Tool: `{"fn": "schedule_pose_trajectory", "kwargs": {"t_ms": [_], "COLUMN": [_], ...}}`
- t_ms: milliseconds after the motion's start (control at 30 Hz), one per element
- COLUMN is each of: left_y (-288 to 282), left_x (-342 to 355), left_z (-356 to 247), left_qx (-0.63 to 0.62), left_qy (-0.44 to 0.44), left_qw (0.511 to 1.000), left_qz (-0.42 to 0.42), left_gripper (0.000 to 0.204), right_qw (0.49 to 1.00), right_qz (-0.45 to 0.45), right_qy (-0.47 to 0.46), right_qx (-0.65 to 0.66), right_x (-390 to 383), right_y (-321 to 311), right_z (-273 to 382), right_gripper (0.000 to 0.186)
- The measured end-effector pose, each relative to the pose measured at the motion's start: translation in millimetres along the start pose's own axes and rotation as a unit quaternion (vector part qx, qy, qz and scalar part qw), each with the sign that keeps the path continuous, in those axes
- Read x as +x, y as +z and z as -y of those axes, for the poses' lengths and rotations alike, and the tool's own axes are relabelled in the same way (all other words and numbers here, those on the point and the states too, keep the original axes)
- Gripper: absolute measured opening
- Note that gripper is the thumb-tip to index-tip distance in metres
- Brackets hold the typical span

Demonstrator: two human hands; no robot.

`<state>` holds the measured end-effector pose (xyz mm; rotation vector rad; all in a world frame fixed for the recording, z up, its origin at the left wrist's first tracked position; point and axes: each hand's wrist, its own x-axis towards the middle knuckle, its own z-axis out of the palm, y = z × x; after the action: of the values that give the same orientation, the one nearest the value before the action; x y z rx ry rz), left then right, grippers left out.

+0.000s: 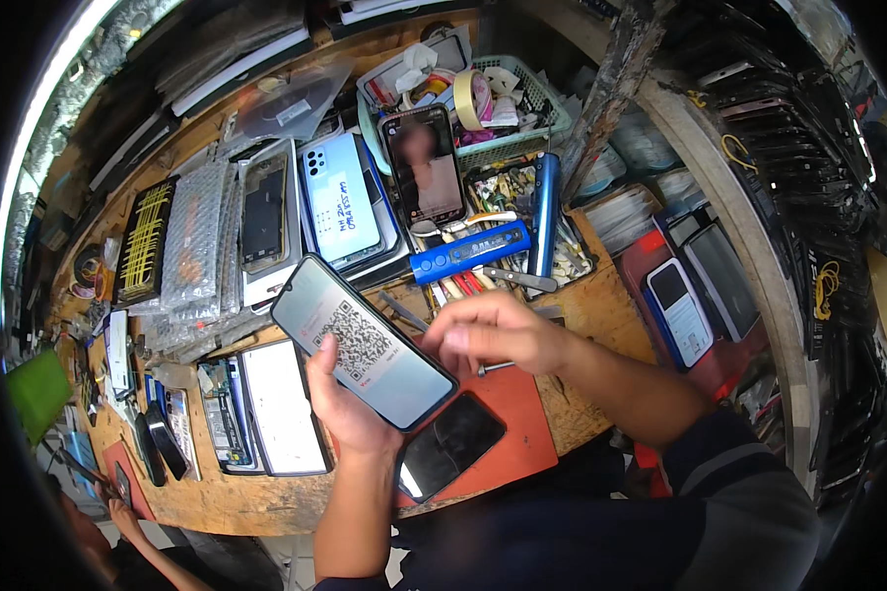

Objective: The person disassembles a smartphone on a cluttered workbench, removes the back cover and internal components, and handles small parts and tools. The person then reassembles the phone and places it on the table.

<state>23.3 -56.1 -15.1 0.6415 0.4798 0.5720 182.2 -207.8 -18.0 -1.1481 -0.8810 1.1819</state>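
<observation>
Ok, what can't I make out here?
All in the head view:
- Bare left hand: fingers hidden behind the slim dark-edged phone with a square code onscreen.
- Bare right hand: curled fingers hide whether it grips the thin silver metal rod.
- Black-framed phone by the green plastic basket: picture blurred on its upper screen.
- Dark-clothed co-worker: body cut off by the fisheye rim.

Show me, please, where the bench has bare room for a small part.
Free: the orange mat right of the dark phone; wood between the tool tray and the right forearm; front edge below the white panel. Crowded: farther back, around the blue tools and green basket.
</observation>
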Motion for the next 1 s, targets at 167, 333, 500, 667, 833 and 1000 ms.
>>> {"fn": "schedule_pose_trajectory", "kwargs": {"t_ms": [167,333,500,667,833,1000], "left_y": [2.4,6.1,3.9,3.3,-1.6,-9.4], "left_x": [4.8,4.7,4.9,1.9,7.6,19.5], "left_z": [-6.4,0.1,0.9,2.0,-6.7,-27.6], "left_qx": [-0.004,-0.003,0.016,0.085,0.017,-0.007], "left_qy": [-0.032,-0.023,0.015,0.108,0.132,0.193], "left_qw": [0.995,0.993,0.997,0.99,0.99,0.971], "left_qz": [-0.092,-0.119,-0.073,-0.036,-0.053,-0.142], "left_gripper": [0.047,0.046,0.046,0.045,0.045,0.034], "right_qw": [0.999,0.999,0.995,0.991,0.976,0.976], "right_qz": [0.034,-0.008,-0.048,-0.111,-0.185,-0.197], "right_qy": [-0.037,-0.049,-0.07,-0.064,-0.113,-0.089], "right_qx": [-0.017,0.02,0.045,0.039,0.037,-0.004], "right_x": [-0.5,1.1,2.2,3.3,9.9,10.9], "right_y": [16.9,14.8,9.8,5.3,7.6,7.2], "right_z": [-4.2,-5.8,3.0,1.1,-11.5,-14.5], "right_gripper": [0.026,0.022,0.022,0.021,0.017,0.026]}}
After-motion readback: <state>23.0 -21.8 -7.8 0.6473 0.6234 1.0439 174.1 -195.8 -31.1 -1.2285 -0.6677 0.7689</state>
